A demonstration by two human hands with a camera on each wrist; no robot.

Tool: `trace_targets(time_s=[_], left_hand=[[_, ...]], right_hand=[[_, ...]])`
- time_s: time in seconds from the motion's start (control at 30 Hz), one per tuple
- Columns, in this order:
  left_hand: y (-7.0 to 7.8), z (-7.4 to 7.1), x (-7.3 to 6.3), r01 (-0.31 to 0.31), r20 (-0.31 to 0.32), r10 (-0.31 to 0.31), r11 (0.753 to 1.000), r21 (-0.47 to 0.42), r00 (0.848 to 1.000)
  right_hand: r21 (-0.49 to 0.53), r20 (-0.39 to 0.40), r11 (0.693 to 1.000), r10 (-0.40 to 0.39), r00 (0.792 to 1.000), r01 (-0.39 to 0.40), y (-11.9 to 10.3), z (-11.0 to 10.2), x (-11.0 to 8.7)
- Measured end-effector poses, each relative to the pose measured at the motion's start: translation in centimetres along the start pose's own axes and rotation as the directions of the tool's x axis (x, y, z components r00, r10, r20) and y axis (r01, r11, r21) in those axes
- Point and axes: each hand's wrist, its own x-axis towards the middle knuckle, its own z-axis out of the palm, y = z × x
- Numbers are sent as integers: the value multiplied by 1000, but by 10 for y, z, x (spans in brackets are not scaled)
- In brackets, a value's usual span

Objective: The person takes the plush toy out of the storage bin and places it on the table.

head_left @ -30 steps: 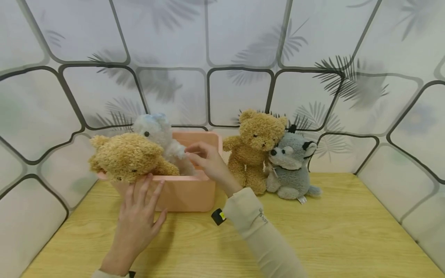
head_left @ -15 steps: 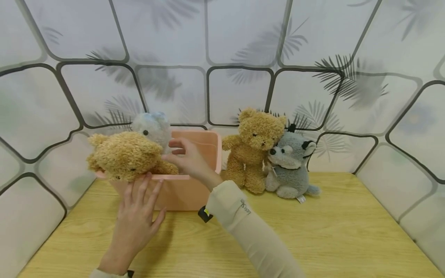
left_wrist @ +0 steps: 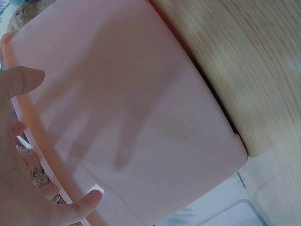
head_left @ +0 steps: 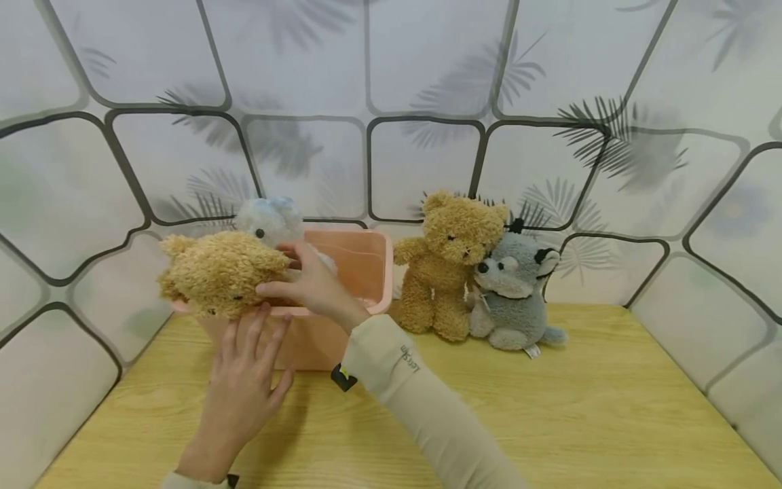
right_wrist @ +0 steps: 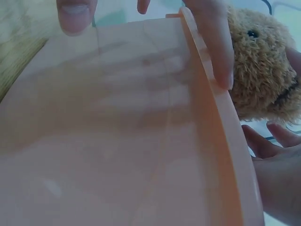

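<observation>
A pink plastic bin [head_left: 314, 339] stands on the wooden table. Inside it at the left, a curly tan teddy bear [head_left: 216, 272] leans with its head over the near left rim. Behind the bear sits a fluffy white-and-blue plush toy [head_left: 269, 221], its lower part hidden. My left hand [head_left: 241, 380] rests its spread, straight fingers against the front rim just below the bear's head. My right hand [head_left: 308, 282] reaches in over the front rim, thumb and fingers spread beside the bear's head. In the right wrist view the bear's head [right_wrist: 261, 66] shows close to my right fingers [right_wrist: 258, 141].
Right of the bin, a second tan teddy bear [head_left: 449, 272] stands against a grey-and-white husky-like plush [head_left: 513, 292]. Patterned cloth walls [head_left: 421, 61] enclose the table [head_left: 550, 421] at the back and sides. A small black device [head_left: 343, 377] is at my right wrist.
My right hand has moved left, from the white-and-blue plush's side across to the tan bear's head. My left hand has stayed at the bin's front rim.
</observation>
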Motion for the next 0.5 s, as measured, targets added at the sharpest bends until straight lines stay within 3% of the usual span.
trace_targets(time_s=[0.27,0.5], left_hand=[[0,-1,-1,1,22,-1,1000,18,1000],[0,0,0,-12,5,11,1000,11,1000]], right_hand=[[35,36,999,-17,999,15,4,12,7],[-20,45,1000,-15,999,16,-2,16,12]])
